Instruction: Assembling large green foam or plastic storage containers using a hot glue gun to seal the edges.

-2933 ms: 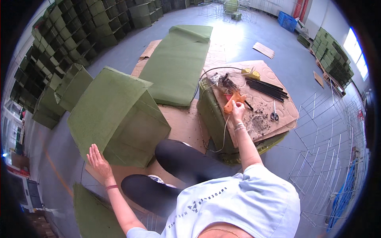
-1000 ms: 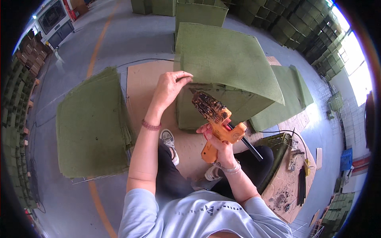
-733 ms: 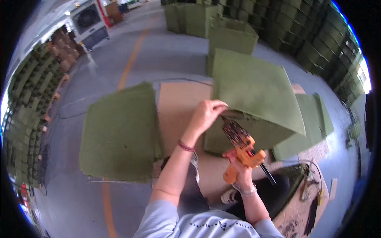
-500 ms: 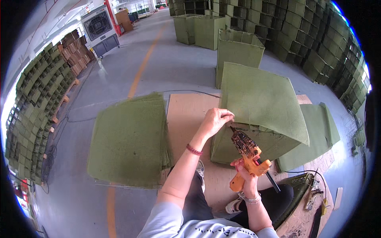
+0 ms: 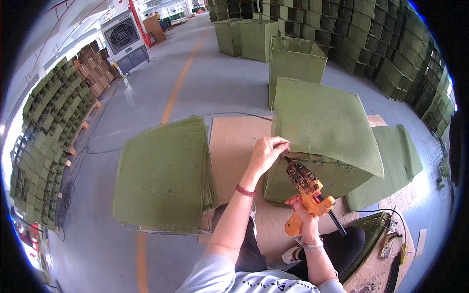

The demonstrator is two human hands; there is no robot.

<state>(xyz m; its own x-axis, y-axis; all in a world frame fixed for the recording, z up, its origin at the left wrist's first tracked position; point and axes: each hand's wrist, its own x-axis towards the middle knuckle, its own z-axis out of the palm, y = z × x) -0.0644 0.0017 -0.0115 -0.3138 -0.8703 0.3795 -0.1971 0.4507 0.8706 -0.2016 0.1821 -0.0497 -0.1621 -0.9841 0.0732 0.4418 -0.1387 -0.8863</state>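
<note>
A green fabric-covered box (image 5: 325, 117) stands in front of me, its top panel lying over it and its near edge slightly raised. At that panel's near left corner, my left hand (image 5: 266, 154) is closed in a pinch on the edge. My right hand (image 5: 306, 219) is wrapped round the handle of an orange hot glue gun (image 5: 312, 199). Dark residue coats the gun's front, and a black glue stick (image 5: 337, 223) sticks out of its back. The nozzle points up and left, close to the seam just below my left fingertips; whether it touches is hard to see.
Flat green panels (image 5: 163, 176) lie stacked at the left, and another green panel (image 5: 395, 163) at the right. Cardboard (image 5: 232, 139) covers the floor beneath the box. More green boxes (image 5: 297, 63) stand beyond. A cable (image 5: 391, 211) runs at the lower right.
The whole view has shifted slightly, moving the scene a little to the right. Both hands, the glue gun and the box keep nearly the same positions relative to each other.
</note>
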